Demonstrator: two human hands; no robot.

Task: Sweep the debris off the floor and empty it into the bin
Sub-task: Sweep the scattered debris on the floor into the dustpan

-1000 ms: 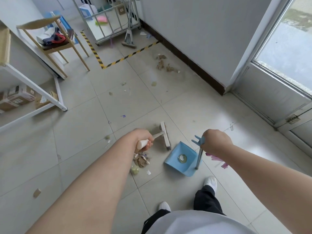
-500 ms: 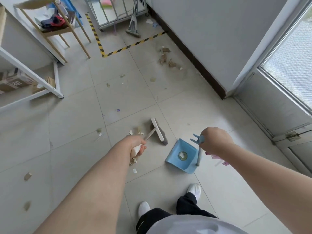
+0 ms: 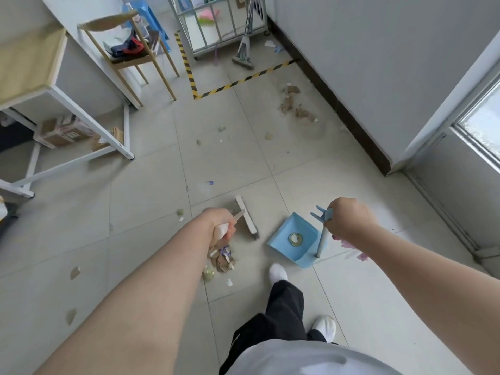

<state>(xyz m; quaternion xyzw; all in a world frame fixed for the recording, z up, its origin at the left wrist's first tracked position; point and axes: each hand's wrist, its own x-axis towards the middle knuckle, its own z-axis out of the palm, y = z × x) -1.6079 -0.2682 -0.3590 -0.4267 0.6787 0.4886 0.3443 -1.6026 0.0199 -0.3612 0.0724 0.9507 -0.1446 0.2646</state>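
My left hand (image 3: 220, 226) grips the white handle of a small broom whose head (image 3: 246, 218) rests on the floor tiles just ahead of it. My right hand (image 3: 347, 221) holds the top of the blue dustpan's upright handle. The dustpan (image 3: 293, 243) sits on the floor to the right of the broom head, with a small scrap inside. A pile of brown and white debris (image 3: 221, 259) lies just under my left hand. More brown scraps (image 3: 293, 105) lie near the wall. No bin is in view.
Small bits are scattered over the tiles (image 3: 221, 129). A white-framed table (image 3: 81, 115) with cardboard boxes under it stands at the left, a wooden chair (image 3: 132, 56) behind it. A metal cart (image 3: 216, 28) and a mop (image 3: 243, 59) stand beyond yellow-black floor tape. My feet are below the dustpan.
The view has tilted down and back, so the debris pile under my left hand shows again. The broom head and dustpan keep about the same spacing. Both hands still hold their handles.
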